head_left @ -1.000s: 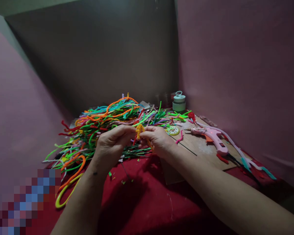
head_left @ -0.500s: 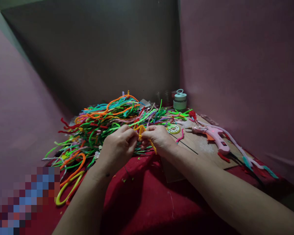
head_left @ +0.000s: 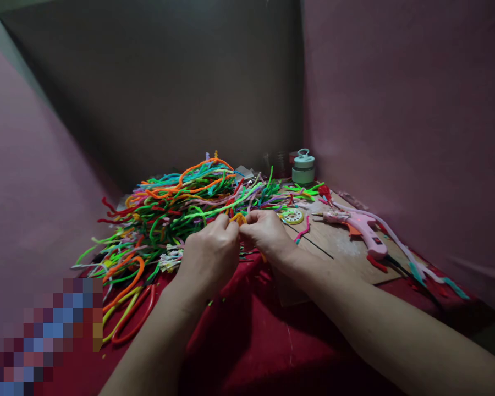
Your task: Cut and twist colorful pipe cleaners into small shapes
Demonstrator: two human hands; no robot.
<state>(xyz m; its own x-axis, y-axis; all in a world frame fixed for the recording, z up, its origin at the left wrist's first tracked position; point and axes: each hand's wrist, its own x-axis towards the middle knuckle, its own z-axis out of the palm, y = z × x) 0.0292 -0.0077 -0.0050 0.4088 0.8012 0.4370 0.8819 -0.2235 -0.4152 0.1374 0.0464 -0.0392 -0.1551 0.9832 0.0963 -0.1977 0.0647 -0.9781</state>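
Support: flat surface draped in dark red cloth (head_left: 268,346). On it, left to centre: tangled heap of multicoloured fuzzy stems (head_left: 181,206), orange, yellow and red loops trailing forward. Right: thin, flat tan board (head_left: 334,239). Nearer front: tiny bright-green scraps (head_left: 210,302).

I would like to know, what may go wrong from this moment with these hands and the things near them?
The orange-yellow strand, mostly hidden between the left hand and right hand, might slip or bend out of shape. Loose ends in the tangled pile could catch on the fingers. The glue gun shows a small red light; if its tip is hot, it might burn the right arm.
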